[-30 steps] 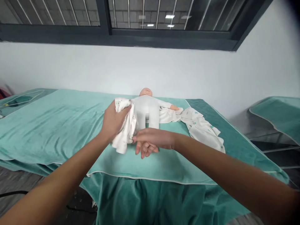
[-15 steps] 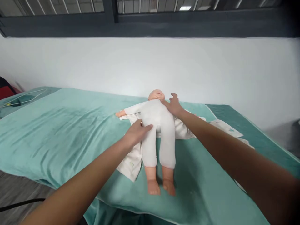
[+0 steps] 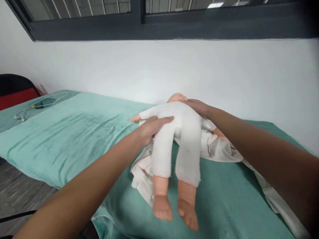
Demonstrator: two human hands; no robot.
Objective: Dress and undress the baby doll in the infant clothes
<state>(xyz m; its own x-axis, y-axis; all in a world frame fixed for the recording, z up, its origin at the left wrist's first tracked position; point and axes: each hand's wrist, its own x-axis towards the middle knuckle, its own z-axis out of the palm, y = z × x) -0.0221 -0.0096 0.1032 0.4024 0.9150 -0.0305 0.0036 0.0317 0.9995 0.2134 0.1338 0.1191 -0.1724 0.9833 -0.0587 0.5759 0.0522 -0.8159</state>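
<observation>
A baby doll with a soft white body and pinkish plastic head, hands and feet lies with its feet toward me. My left hand grips its side at the hip, thumb across the front and fingers tucked out of sight. At the doll's neck and shoulder is my right hand, its fingers partly hidden behind the doll. Under and beside the doll, a pale printed baby garment lies crumpled, and more white cloth spreads to the right beneath my forearm.
A green sheet with wrinkles covers the bed. A white cord lies at the far left, near a red and black chair. Behind the bed stands a white wall under a dark window frame.
My right hand has come down onto the doll's neck and shoulder. My left hand has taken a firmer hold at the hip. The doll looks nearer, its legs tilted toward me, and the view has shifted.
</observation>
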